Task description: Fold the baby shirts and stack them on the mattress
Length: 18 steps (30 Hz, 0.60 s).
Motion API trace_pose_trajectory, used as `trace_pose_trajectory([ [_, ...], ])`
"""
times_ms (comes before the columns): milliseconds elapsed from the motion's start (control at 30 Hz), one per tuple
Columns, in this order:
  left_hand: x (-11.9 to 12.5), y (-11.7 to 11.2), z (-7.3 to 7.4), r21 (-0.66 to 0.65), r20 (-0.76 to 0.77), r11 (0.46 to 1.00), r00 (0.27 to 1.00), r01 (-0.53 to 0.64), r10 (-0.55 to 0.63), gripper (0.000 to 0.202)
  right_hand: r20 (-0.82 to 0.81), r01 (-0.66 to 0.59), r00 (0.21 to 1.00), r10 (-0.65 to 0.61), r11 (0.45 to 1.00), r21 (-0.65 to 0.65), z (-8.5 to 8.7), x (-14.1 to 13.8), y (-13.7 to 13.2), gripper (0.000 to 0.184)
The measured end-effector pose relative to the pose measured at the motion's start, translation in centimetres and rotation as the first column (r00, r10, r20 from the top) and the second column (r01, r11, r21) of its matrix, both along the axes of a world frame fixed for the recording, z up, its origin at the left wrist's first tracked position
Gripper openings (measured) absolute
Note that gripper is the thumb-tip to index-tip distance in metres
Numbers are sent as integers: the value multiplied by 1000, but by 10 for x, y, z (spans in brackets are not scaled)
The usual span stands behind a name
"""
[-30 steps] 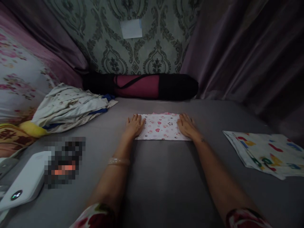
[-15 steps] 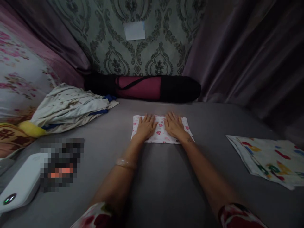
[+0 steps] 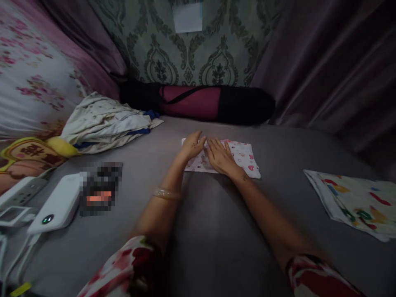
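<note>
A white cloth with pink hearts and small prints (image 3: 244,159) lies folded into a flat rectangle on the grey bed sheet. My left hand (image 3: 193,146) is over its left part, tipped onto its side with the thumb upward and the fingers extended, partly hidden from me. Flat on the middle of the cloth rests my right hand (image 3: 220,156), its fingers stretched out and pointing away toward the far edge. The two hands are close together, and neither grips the cloth.
A folded cloth with coloured prints (image 3: 361,204) lies to the right. On the left are a crumpled pale cloth (image 3: 102,119), a white power bank (image 3: 58,202), a power strip (image 3: 23,192) and a blurred-out item (image 3: 100,189). A black and maroon long bag (image 3: 192,102) lies along the wall.
My right hand has slid leftward to the cloth's middle. My left hand has turned from lying flat onto its side. The view has shifted, showing more at the lower left.
</note>
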<state>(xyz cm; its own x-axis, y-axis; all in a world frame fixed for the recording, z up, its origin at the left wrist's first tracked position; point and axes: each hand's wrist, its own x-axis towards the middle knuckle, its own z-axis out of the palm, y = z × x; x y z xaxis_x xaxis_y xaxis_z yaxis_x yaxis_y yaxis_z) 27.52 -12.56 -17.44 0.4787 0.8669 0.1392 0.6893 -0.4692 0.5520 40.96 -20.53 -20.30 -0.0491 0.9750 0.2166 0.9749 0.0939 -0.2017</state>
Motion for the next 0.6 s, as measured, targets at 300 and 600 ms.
trace_pose_trajectory([
  [300,-25,9,17,-71,128,977,970,-199,207,50,48,42,998,-42,999,-13,-16,-14,-3,56],
  [600,-25,14,15,-105,142,974,966,-202,216,45,61,-111,991,116,990,-88,-16,-41,-4,55],
])
